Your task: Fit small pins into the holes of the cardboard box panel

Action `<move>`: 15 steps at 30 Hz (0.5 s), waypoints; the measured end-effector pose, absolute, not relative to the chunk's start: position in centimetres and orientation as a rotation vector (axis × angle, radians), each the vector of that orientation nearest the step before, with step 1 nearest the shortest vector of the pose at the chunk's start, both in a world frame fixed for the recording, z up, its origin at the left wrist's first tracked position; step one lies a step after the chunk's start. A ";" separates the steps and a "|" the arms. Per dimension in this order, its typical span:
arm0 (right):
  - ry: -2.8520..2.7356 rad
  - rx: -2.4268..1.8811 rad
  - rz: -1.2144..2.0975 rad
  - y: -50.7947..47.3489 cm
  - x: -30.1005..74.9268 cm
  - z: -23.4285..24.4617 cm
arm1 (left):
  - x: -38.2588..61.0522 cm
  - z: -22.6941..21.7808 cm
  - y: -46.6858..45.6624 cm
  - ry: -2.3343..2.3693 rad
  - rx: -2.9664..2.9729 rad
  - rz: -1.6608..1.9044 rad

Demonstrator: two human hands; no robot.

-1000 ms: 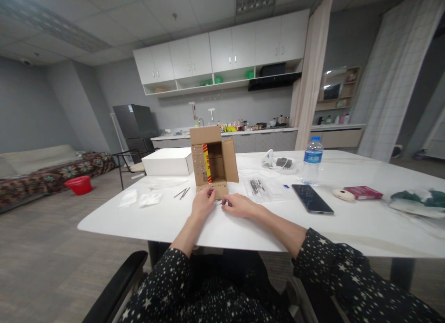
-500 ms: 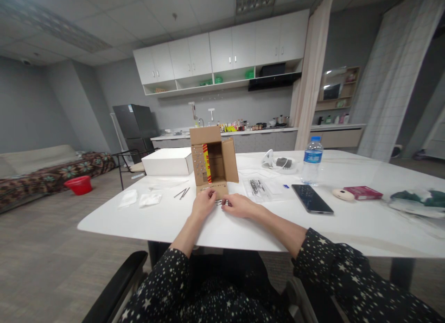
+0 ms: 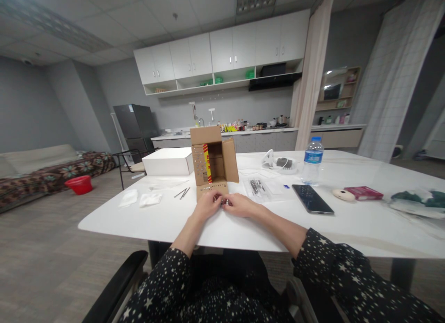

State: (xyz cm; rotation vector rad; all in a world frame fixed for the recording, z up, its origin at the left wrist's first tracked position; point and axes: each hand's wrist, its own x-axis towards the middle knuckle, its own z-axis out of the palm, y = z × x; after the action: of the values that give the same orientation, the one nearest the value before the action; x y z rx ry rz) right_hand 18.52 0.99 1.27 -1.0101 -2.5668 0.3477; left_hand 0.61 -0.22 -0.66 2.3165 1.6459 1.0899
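Observation:
My left hand (image 3: 206,205) and my right hand (image 3: 238,204) rest on the white table (image 3: 243,225), fingertips meeting just in front of an open cardboard box (image 3: 212,162). Between the fingertips is a small dark metal piece (image 3: 224,202), pinched from both sides; it is too small to tell what it is. The box stands on its side with its lower flap (image 3: 212,190) lying flat, dotted with small holes. Two thin dark rods (image 3: 182,193) lie on the table left of the flap.
A white flat box (image 3: 168,161) stands behind left. White wipes (image 3: 141,199) lie at the left. A clear bag of dark parts (image 3: 257,187), a water bottle (image 3: 311,160), a phone (image 3: 312,199), a red booklet (image 3: 363,192) and a green cloth (image 3: 419,199) lie to the right.
My two hands have closed in on each other, so the fingertips now meet around the small metal piece. Nothing else on the table has moved.

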 end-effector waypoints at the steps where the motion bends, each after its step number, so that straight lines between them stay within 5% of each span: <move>1: -2.563 -1.004 0.353 1.1 18.5 1.2 | 0.6 -0.6 -0.3 1.634 2.329 1.074; 15: -2.529 -0.975 0.404 1.8 18.7 0.7 | 0.8 -0.5 -0.6 1.556 2.478 0.919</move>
State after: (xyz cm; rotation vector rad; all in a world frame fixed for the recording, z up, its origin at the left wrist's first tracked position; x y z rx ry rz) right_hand 18.67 1.83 0.72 -0.9747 -2.5294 0.4043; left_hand 0.76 -0.60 -0.50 2.4783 1.5564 0.9190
